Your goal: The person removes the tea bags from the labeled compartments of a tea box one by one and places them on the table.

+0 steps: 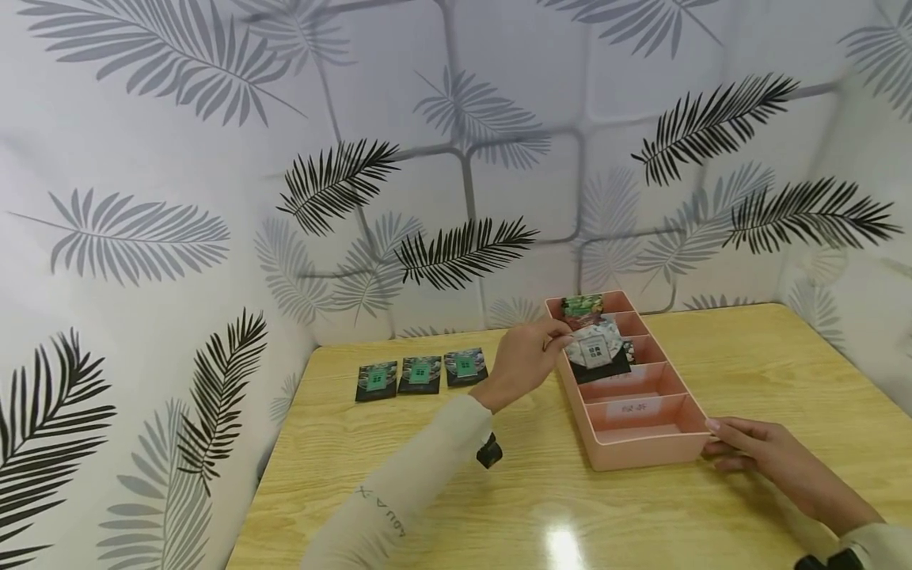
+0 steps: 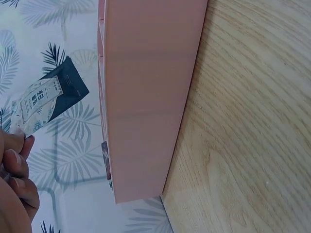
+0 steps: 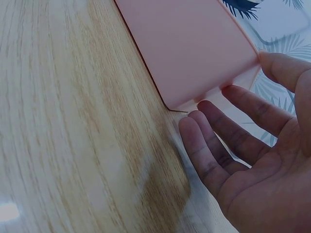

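A white-and-black packet [image 1: 597, 351] with a printed label is pinched at its edge by my left hand [image 1: 523, 360], over the compartments of a pink divided box [image 1: 644, 453]. The left wrist view shows this packet [image 2: 73, 90] tilted, above the level of the box's rim. My right hand [image 1: 773, 459] holds the box's near right corner. In the right wrist view its thumb is at the rim and its fingertips [image 3: 232, 91] are against the wall. A green and dark-red packet [image 1: 582, 309] stands in the far compartment; another packet [image 1: 628, 351] shows partly behind the held one.
Three dark packets with green labels [image 1: 420, 374] lie in a row on the wooden table [image 1: 541, 491], left of the box. Paper labels [image 1: 634, 407] mark the nearer compartments. A leaf-patterned curtain [image 1: 499, 198] hangs right behind the table.
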Tool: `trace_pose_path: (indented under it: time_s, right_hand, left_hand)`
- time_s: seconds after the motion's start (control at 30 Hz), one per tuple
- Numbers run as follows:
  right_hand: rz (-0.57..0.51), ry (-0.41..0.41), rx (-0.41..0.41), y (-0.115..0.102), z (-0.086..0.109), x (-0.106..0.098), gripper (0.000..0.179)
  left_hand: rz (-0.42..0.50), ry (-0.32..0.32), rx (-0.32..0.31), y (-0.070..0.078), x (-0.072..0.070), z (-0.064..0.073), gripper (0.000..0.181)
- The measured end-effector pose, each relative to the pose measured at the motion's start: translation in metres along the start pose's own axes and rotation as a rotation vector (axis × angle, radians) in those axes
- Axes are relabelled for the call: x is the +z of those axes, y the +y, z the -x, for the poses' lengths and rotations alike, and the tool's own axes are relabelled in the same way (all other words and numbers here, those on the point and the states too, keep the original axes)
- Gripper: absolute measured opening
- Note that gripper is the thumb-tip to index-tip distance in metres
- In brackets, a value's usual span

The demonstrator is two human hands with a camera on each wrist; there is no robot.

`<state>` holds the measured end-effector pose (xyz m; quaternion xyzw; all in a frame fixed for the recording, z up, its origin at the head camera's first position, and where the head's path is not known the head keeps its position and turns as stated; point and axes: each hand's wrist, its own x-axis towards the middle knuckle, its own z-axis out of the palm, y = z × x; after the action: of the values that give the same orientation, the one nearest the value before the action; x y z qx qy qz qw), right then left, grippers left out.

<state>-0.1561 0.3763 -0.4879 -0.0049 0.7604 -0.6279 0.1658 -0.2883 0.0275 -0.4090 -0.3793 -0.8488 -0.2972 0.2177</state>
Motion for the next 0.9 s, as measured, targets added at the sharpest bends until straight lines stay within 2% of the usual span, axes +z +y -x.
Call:
trace_pose_path:
  time_s: [0.17,0.4,0.63,0.9]
  right_hand:
    - [-0.016,-0.009,-0.017,0.003,0.001,-0.001,0.043]
    - [-0.026,-0.020,0.001,0.002,0.001,-0.002,0.044]
    - [-0.028,-0.023,-0.015,0.001,0.002,-0.002,0.044]
    - [0.002,-0.007,0.018,0.000,0.001,0.000,0.058]
  left_hand:
    - [-0.017,0.016,-0.013,-0.008,-0.002,0.000,0.015]
    - [-0.052,0.051,-0.035,-0.021,-0.005,0.001,0.015]
    - [-0.065,0.071,-0.070,-0.038,-0.011,0.004,0.017]
    - [-0.079,0.066,-0.132,-0.059,-0.014,0.012,0.014]
